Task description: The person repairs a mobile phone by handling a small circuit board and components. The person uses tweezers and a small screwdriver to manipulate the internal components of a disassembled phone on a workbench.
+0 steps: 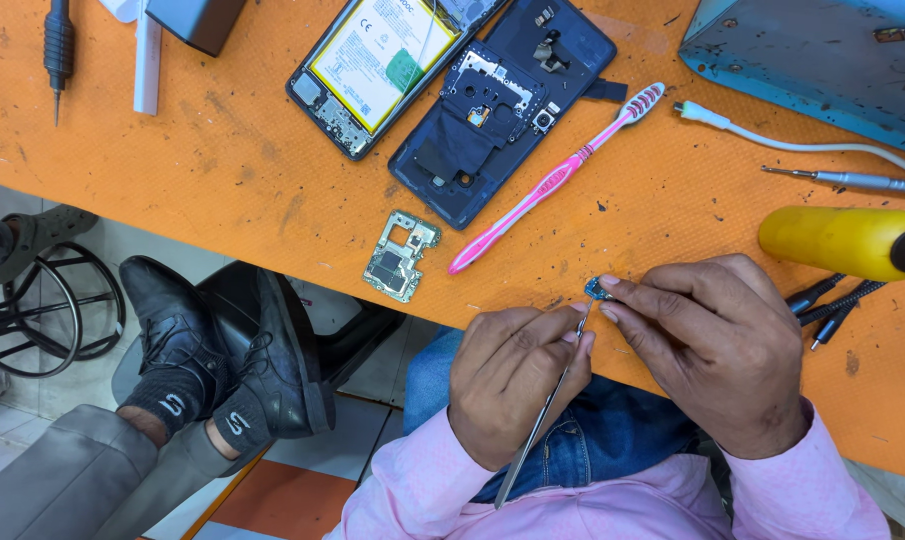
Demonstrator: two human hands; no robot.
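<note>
**Hands at bench edge: small part pinched, tweezers applied**

Both hands work close together at 5 o'clock on the orange bench mat point(223, 150). Right hand point(718, 350): thumb and forefinger pressed together on a small blue-grey component point(597, 289), holding it just above the mat edge. Left hand point(513, 380): fingers curled around metal tweezers point(543, 415), shaft running down toward the wrist, tip meeting the component from 7 o'clock. Whether the tweezer tips are gripping or only touching, I cannot tell.

Step in hand, by my reading: fine work on the pinched component, picking or scraping at it with the tweezer tip. The next move calls for a steady pinch from the right hand and light, exact pressure from the tip, since the part is tiny and sits near the bench edge, over the lap.

Surroundings:
- Bare circuit board point(403, 255) lies at 9 o'clock of the hands, well apart.
- Pink toothbrush point(558, 180) lies diagonally at 12 o'clock, head toward 1 o'clock.
- Opened phone with yellow battery point(378, 60) and dark back cover point(503, 110) beside it, at 11 o'clock.
- Yellow-handled tool point(838, 242) at 2 o'clock, near the right hand; loose dark screwdrivers point(833, 305) under it.
- White cable point(773, 138) and blue metal box point(823, 60) at 1 o'clock.
- Another person's black shoes point(233, 345) show below the bench, at 8 o'clock.
</note>
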